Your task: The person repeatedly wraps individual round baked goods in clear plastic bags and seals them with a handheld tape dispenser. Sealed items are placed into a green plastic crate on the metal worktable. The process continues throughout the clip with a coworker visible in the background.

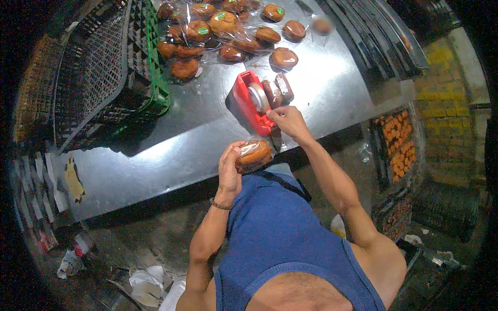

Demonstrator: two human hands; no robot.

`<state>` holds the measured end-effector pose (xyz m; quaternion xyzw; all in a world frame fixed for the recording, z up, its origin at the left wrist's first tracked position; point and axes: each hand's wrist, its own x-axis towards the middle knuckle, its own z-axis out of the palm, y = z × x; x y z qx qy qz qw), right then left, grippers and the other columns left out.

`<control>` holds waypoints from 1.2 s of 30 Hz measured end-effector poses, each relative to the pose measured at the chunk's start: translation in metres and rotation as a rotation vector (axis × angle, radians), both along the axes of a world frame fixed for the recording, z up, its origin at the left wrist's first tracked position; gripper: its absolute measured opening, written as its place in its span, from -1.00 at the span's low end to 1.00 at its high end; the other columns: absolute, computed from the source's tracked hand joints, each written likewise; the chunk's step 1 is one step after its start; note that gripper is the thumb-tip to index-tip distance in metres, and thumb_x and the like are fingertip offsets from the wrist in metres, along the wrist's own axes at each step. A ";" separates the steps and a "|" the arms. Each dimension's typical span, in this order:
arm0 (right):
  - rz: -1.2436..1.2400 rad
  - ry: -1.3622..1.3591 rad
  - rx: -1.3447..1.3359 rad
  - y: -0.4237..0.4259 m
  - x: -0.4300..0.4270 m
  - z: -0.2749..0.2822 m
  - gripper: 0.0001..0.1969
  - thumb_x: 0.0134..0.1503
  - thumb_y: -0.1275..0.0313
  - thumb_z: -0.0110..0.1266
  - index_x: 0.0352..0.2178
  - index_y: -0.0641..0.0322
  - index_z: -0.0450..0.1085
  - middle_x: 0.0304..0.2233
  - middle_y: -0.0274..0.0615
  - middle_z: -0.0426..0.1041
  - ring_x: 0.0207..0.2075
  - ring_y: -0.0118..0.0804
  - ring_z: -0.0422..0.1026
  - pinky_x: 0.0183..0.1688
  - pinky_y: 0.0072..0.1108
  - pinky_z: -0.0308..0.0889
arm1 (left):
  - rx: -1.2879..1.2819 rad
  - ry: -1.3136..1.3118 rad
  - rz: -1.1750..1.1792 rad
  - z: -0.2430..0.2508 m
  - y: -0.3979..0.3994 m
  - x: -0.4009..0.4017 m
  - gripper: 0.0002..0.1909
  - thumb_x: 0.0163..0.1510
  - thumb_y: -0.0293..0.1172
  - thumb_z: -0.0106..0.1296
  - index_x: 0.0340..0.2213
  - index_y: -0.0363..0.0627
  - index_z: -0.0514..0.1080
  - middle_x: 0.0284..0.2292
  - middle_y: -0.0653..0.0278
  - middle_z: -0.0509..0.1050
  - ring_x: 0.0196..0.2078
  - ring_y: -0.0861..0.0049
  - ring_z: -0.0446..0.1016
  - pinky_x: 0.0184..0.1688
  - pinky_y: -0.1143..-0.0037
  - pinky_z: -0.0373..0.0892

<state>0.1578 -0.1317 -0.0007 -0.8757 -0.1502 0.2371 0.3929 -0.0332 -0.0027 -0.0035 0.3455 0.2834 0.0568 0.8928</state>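
Observation:
My left hand (230, 167) holds a brown bun in clear plastic wrap (255, 153) at the table's front edge. Thumb and fingers grip its left end. A red tape dispenser (249, 103) with a roll of tape (258, 98) stands just beyond it on the steel table (202, 145). At the dispenser's front end, my right hand (288, 121) pinches with thumb and forefinger, apparently on the tape's end, which is too small to make out. Two wrapped brown buns, one (273, 93) nearer the dispenser and another (284, 87) to its right, lie beside it.
Several buns (223, 23), many wrapped and some bearing green stickers, lie at the back. Black and green plastic crates (136, 77) stand on the table's left. Stacked metal trays (362, 35) are at the back right. Beyond the table's right edge are trays of orange-brown food (398, 144).

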 end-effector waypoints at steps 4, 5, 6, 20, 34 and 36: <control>-0.030 -0.059 0.037 0.001 -0.005 0.010 -0.67 0.06 0.20 0.15 -0.35 0.28 0.58 -0.44 0.01 0.57 -0.41 -0.23 0.56 -0.28 -0.42 0.42 | 0.068 -0.047 0.016 -0.001 0.012 -0.010 -0.67 0.21 -0.27 -0.17 -0.14 -0.28 0.37 -0.18 0.17 0.46 -0.13 0.47 0.45 -0.01 0.46 0.36; -0.063 -0.014 0.091 -0.004 -0.009 0.015 -0.69 0.04 0.25 0.17 -0.38 0.33 0.57 -0.45 -0.05 0.56 -0.40 -0.30 0.52 -0.29 -0.47 0.39 | 0.075 -0.039 0.030 -0.001 0.015 -0.012 -0.67 0.21 -0.27 -0.17 -0.14 -0.29 0.37 -0.18 0.17 0.46 -0.13 0.46 0.46 -0.01 0.46 0.37; -0.111 0.047 0.130 -0.013 -0.014 0.021 -0.72 0.03 0.29 0.19 -0.40 0.38 0.56 -0.45 -0.12 0.55 -0.40 -0.38 0.48 -0.30 -0.53 0.35 | 0.081 -0.031 0.044 -0.001 0.017 -0.015 -0.66 0.21 -0.27 -0.17 -0.14 -0.29 0.37 -0.18 0.16 0.46 -0.13 0.46 0.46 -0.01 0.45 0.37; -0.143 0.469 0.363 -0.049 -0.063 0.031 -0.55 0.17 0.17 0.10 -0.11 0.38 0.44 -0.38 0.01 0.57 -0.45 -0.32 0.53 -0.40 -0.60 0.37 | 0.564 -0.066 -0.062 0.025 0.031 0.015 -0.69 0.20 -0.28 -0.15 -0.19 -0.29 0.40 -0.21 0.18 0.47 -0.15 0.51 0.44 -0.07 0.50 0.37; 0.289 0.311 0.386 -0.056 -0.036 0.127 -0.31 0.18 0.08 0.00 0.28 0.01 0.03 -0.59 -0.13 0.46 -0.69 -0.46 0.37 -0.63 -0.69 0.26 | 0.729 -0.162 -0.180 0.073 -0.014 0.060 -0.68 0.21 -0.27 -0.11 -0.18 -0.33 0.38 -0.27 0.16 0.51 -0.23 0.56 0.48 -0.16 0.53 0.41; 0.188 0.112 0.235 -0.066 -0.030 0.130 -0.30 0.01 0.28 0.26 0.20 -0.11 0.21 -0.47 -0.21 0.38 -0.53 -0.41 0.31 -0.43 -0.59 0.26 | 0.579 -0.169 -0.171 0.074 -0.024 0.065 -0.66 0.21 -0.26 -0.10 -0.16 -0.33 0.38 -0.27 0.16 0.51 -0.22 0.56 0.48 -0.15 0.53 0.41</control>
